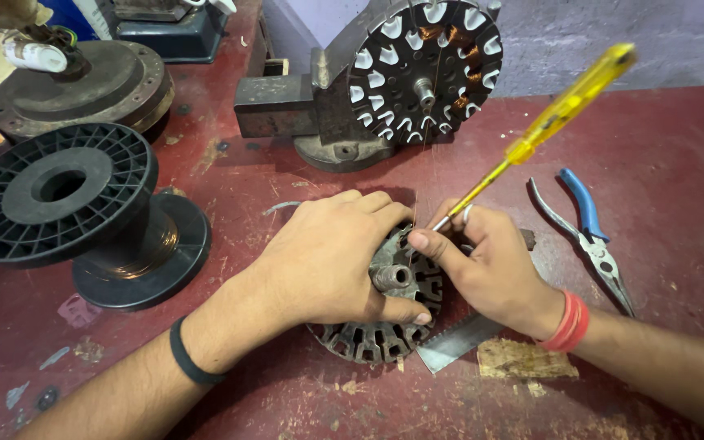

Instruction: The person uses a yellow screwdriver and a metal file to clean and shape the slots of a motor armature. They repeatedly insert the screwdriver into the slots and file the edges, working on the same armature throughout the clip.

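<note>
Nearest the camera: 2 bare forearms over a worn red bench (662, 163). The left hand (327, 257) lies palm-down on a bare slotted metal stator core (385, 326), which rests flat on the bench at centre; its fingers are spread and pressed over the core's upper rim, thumb by the central hub. The left wrist carries a black band. The right hand (490, 269) has its fingers closed on the shaft of a yellow-handled screwdriver (547, 122), tip at the core's upper edge, handle slanting up to the right. The right wrist carries red bands.

A flat metal blade (454, 342) lies just below the core, partly under the right hand. Blue-handled pliers (592, 236) lie to the right, apart from the hand. A black plastic spool (75, 212) stands at left. Behind the core, a vise (287, 106) holds a wound stator (425, 69) upright.
</note>
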